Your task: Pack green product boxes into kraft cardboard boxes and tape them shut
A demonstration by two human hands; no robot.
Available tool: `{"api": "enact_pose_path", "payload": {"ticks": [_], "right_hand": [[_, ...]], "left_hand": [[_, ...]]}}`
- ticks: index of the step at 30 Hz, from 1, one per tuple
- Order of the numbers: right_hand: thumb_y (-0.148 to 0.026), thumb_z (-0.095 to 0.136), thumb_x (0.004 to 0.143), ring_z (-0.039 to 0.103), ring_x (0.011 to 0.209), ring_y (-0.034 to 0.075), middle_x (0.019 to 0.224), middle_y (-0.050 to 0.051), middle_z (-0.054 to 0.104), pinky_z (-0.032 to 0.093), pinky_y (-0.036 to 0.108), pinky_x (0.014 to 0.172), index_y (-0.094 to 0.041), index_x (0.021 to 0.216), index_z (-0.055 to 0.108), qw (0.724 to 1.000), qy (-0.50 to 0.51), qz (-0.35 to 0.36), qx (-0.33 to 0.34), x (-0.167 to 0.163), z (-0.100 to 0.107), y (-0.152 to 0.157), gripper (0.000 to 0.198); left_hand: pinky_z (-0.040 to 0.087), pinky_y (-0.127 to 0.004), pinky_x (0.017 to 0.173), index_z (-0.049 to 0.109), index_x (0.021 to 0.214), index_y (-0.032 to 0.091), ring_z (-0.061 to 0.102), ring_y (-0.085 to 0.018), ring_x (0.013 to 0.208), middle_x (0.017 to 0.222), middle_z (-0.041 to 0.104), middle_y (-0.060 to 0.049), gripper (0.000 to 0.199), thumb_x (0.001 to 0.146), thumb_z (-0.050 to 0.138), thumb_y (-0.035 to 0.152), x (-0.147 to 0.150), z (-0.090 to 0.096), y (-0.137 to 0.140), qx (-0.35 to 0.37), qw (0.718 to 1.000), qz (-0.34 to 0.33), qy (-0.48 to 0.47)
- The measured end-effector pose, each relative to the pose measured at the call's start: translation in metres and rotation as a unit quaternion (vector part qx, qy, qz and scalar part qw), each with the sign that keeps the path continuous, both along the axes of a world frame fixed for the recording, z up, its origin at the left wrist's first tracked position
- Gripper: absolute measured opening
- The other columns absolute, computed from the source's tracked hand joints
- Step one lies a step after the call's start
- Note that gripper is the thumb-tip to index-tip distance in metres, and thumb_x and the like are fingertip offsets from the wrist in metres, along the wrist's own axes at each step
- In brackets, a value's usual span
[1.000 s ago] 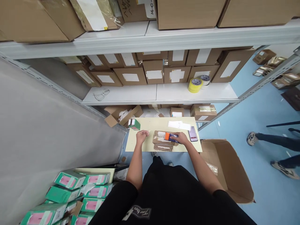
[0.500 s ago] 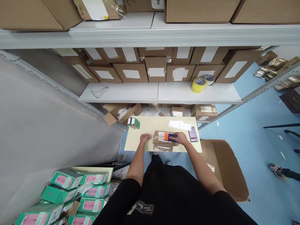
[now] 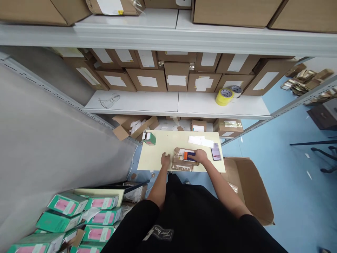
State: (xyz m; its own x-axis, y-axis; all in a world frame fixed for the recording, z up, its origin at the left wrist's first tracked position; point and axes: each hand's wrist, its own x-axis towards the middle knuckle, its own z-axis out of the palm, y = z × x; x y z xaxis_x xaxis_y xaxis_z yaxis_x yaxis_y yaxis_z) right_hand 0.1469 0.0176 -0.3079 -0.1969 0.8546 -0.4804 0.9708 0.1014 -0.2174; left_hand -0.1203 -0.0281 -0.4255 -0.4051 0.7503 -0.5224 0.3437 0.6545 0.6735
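My right hand [image 3: 200, 156] is closed around a dark blue and orange hand tool [image 3: 187, 155], whose exact kind I cannot make out. The tool's orange end rests over a taped brown cardboard parcel [image 3: 178, 160] with a white label. Against the parcel's near side, at the table edge, lies another taped brown parcel [image 3: 181, 168]. My left hand [image 3: 165, 160] is just left of the parcels, fingers loosely bent and slightly apart, holding nothing visible. Both parcels lie on a pale yellow table [image 3: 150, 160].
On the table are a green box [image 3: 149, 138], white paper slips [image 3: 201, 141] and a phone [image 3: 216, 151]. A shelf [image 3: 147, 102] behind holds boxes and tape rolls [image 3: 224, 96]. A large open carton [image 3: 252, 191] stands right; green boxes [image 3: 101, 218] are stacked lower left.
My left hand has turned and its fingers have loosened from a closed pose. My right hand and the tool have shifted slightly left over the parcel. The camera view has shifted a little.
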Motion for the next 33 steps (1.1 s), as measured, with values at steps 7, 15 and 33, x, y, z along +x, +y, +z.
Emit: {"api": "enact_pose_path", "payload": {"ticks": [7,15,33], "right_hand": [[-0.071,0.067,0.087,0.075,0.104,0.032,0.111,0.021,0.078,0.055,0.034,0.082,-0.011,0.110,0.079,0.999,-0.028,-0.011,-0.032,-0.028,0.006,0.004,0.065],[-0.065,0.077,0.082,0.075,0.108,0.032,0.113,0.022,0.078,0.056,0.033,0.084,-0.012,0.115,0.078,0.996,-0.052,-0.042,-0.065,-0.042,0.010,0.012,0.062],[-0.077,0.071,0.082,0.073,0.110,0.035,0.116,0.025,0.076,0.055,0.036,0.086,-0.010,0.114,0.076,0.990,-0.105,-0.080,-0.052,0.079,0.032,-0.011,0.074]], "left_hand": [[0.051,-0.037,0.103,0.066,0.137,0.023,0.068,-0.028,0.123,0.133,0.074,-0.011,0.059,0.105,0.038,0.063,0.027,0.009,-0.004,0.065,0.991,-0.113,-0.014],[0.050,-0.042,0.106,0.052,0.153,0.023,0.067,-0.030,0.127,0.140,0.070,-0.012,0.064,0.107,0.028,0.061,0.031,0.000,-0.006,0.040,0.990,-0.136,0.015],[0.051,-0.044,0.105,0.053,0.152,0.022,0.067,-0.032,0.126,0.137,0.072,-0.013,0.062,0.108,0.026,0.057,0.038,0.006,-0.004,0.022,0.987,-0.149,0.050]]}}
